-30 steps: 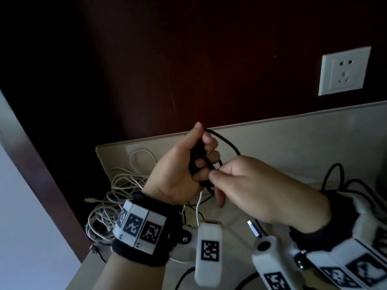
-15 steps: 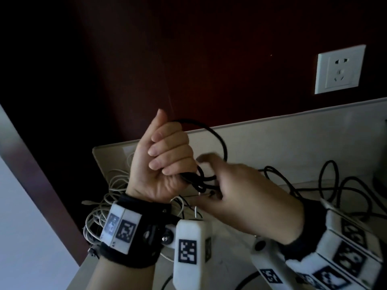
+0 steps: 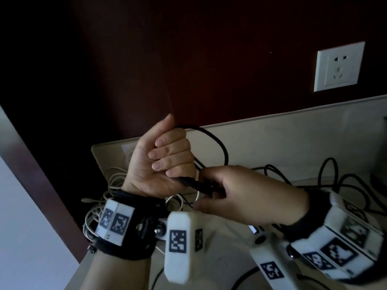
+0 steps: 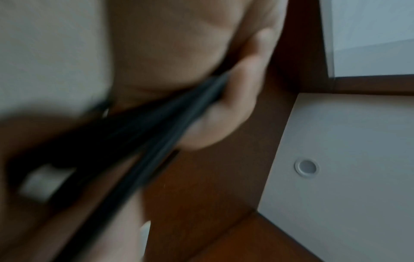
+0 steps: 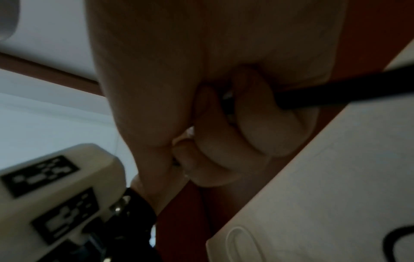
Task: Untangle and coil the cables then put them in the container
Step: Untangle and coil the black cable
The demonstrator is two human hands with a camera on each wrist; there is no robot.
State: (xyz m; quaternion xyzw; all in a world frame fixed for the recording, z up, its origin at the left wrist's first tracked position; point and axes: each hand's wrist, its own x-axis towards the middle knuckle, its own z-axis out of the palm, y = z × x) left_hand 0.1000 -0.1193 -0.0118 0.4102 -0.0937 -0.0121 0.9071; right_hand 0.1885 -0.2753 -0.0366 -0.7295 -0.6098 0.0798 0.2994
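My left hand (image 3: 165, 158) is raised palm-up above the table, its fingers curled round a bundle of black cable (image 3: 217, 143) that arcs out in a loop to the right. The left wrist view shows the same black cable (image 4: 170, 113) running blurred under the curled left fingers (image 4: 226, 115). My right hand (image 3: 236, 191) sits just right of the left and pinches the black cable below the loop. In the right wrist view the right fingers (image 5: 253, 134) are curled round the black cable (image 5: 345, 94). A tangle of white cables (image 3: 100, 208) lies on the table behind my left wrist.
More black cable (image 3: 333, 178) lies in loose loops on the beige table (image 3: 282, 147) at the right. A white wall socket (image 3: 339, 66) is on the dark red wall above. The table's left edge (image 3: 83, 266) drops beside a dark wooden panel.
My left hand turned palm-up and rose with the cable wound round its fingers. The right hand dropped lower and now grips the cable below the loop.
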